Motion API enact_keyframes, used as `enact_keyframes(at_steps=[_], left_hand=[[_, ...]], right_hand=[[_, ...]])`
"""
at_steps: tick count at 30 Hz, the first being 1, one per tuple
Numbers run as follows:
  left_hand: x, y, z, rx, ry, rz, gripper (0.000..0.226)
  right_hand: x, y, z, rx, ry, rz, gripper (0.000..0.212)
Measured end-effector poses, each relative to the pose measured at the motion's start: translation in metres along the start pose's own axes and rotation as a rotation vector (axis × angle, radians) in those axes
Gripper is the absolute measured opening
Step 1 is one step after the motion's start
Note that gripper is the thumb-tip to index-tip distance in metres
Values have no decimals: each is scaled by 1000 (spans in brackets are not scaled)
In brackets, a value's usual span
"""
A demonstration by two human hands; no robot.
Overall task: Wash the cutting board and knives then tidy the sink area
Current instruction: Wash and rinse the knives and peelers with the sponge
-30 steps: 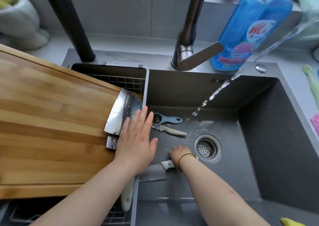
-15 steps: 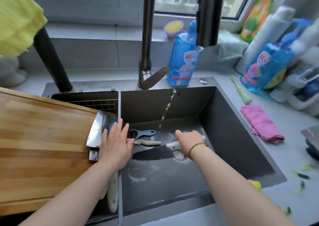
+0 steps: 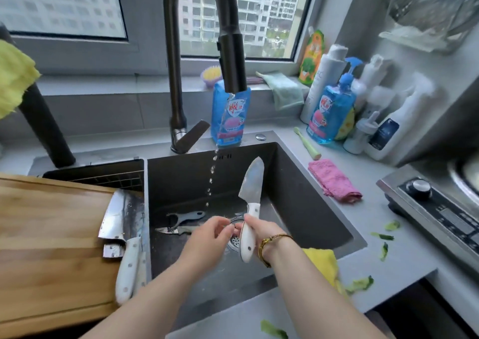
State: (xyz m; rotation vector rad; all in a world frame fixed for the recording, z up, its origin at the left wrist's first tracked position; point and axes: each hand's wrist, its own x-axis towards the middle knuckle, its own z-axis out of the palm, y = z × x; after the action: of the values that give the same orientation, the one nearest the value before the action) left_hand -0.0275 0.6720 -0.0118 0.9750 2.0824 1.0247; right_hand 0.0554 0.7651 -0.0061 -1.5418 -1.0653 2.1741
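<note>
i have the right hand (image 3: 261, 232) grasping the white-handled knife (image 3: 252, 183) over the sink (image 3: 298, 196), blade toward 12 o'clock. the left hand (image 3: 207, 240) sits at its 9 o'clock, fingers loosely curled, holding nothing. the cutting board (image 3: 51, 248) lies at the sink's 9 o'clock, a cleaver (image 3: 119, 217) on its edge.

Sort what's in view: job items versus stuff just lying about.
Job: white-handled knife in the right hand, cleaver, cutting board, peeler, sink, running faucet.
Lying about: pink cloth, blue pump bottle, stove.
</note>
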Motion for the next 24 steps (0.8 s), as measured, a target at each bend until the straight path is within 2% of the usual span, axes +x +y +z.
enact_keyframes(at_steps=[4,7,9,11,15,18,21,24], left_hand=[[7,10,10,-221,-96,-141,26],[11,15,11,-179,-179,-201,24],[12,21,13,-241,-170,-235,29],[14,24,14,-297,-133,-262,35],[21,24,11,-268,-186,-184,36],[26,24,8,-302,-230,-138,21],[27,24,9,-359,-272,-143,21],[25,20,9,-426,-270,-164,26]], right_hand=[[-8,6,0,61,-54,-16,17],[-4,9,0,-46,-24,-37,17],[-1,9,1,-90,-8,-46,21],[-2,6,3,-81,-5,-56,34],[-3,-1,-2,-140,-17,-93,43],[-10,-1,-16,-262,-5,-151,38],[-26,-3,-36,-254,61,-278,28],[-44,-1,-65,-333,279,-422,27]])
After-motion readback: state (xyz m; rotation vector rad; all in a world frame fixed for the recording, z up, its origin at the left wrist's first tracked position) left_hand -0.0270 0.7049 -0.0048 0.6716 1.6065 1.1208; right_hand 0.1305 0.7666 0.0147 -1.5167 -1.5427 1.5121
